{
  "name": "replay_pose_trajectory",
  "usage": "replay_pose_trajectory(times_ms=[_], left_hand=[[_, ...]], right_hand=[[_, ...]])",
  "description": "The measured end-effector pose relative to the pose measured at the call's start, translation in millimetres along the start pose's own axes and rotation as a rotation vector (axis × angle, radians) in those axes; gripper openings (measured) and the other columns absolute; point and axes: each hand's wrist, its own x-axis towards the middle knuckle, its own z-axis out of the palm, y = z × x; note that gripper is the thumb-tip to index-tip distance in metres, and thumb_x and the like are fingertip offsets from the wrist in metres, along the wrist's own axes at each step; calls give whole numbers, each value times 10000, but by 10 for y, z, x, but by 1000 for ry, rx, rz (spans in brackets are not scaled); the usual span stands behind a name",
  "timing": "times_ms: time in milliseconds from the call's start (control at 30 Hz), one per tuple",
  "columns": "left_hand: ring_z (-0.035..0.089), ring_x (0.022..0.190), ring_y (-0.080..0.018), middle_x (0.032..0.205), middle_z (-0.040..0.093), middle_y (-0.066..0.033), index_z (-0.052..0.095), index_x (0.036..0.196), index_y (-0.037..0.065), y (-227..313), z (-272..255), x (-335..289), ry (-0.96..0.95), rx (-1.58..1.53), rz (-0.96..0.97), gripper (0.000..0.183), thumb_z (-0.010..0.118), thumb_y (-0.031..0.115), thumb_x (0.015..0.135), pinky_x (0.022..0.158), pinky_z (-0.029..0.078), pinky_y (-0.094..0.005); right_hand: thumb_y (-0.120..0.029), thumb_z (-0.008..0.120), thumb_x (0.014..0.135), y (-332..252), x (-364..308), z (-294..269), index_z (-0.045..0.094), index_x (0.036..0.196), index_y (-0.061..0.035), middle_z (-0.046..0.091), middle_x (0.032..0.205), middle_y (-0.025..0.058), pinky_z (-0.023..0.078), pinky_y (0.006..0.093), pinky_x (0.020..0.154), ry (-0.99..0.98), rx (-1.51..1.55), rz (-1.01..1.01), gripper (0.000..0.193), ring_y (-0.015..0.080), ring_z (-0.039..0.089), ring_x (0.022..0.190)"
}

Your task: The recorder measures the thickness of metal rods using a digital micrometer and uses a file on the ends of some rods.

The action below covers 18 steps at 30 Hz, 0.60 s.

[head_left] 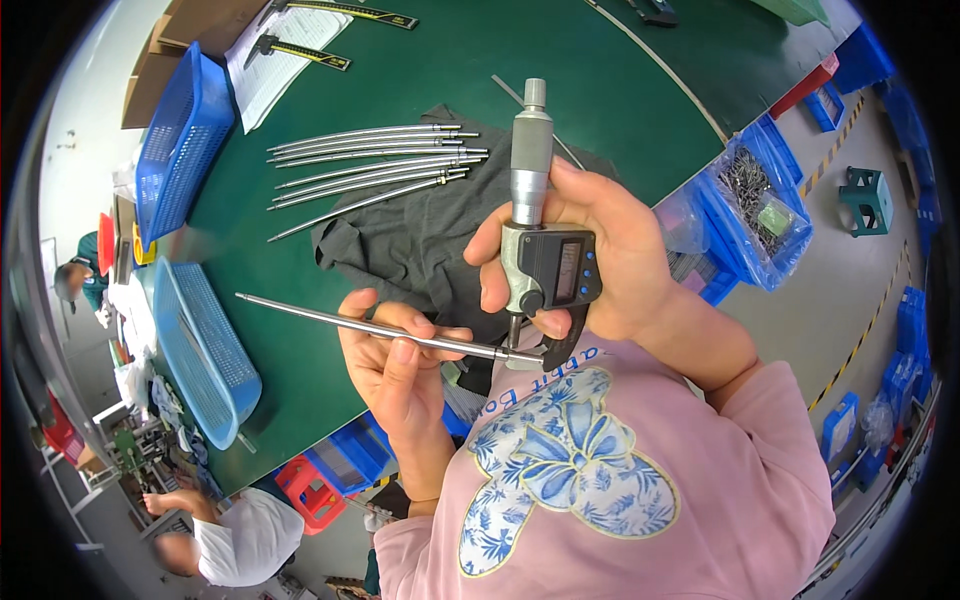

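A digital micrometer (pixel 545 260) with a grey thimble and a small display is gripped in my right hand (pixel 620 245), its thimble pointing away from me. My left hand (pixel 398 375) pinches a slender steel rod (pixel 380 326) between thumb and fingers. The rod's right end lies in the micrometer's jaws, near the curved frame; whether both jaw faces touch it I cannot tell. Beyond my hands, several similar rods (pixel 370 165) lie side by side, partly on a crumpled dark grey cloth (pixel 385 240).
Blue baskets (pixel 205 350) line the left of the green table (pixel 420 70). Two calipers (pixel 300 50) lie at the far left, one on paper sheets. On the right stands a bag-lined blue bin (pixel 760 215) of metal parts. Two other people are at left.
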Motion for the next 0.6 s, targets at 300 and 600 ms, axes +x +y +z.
replay_pose_trajectory(times_ms=[300,600], left_hand=[[613,691,-311,823,523,-155,255,1168,-26,-19,16,10,13,-8,-10,432,487,7,805,614,553,-365],[613,690,-312,822,523,-154,257,1165,-26,-22,19,16,17,11,-23,430,489,7,805,605,554,-356]], right_hand=[[-448,291,854,22,4,0,544,868,81,582,678,185,387,203,354,1,43,-36,587,150,477,370],[-457,291,860,7,1,-6,547,861,69,583,672,173,379,208,348,-16,29,-13,586,147,472,367]])
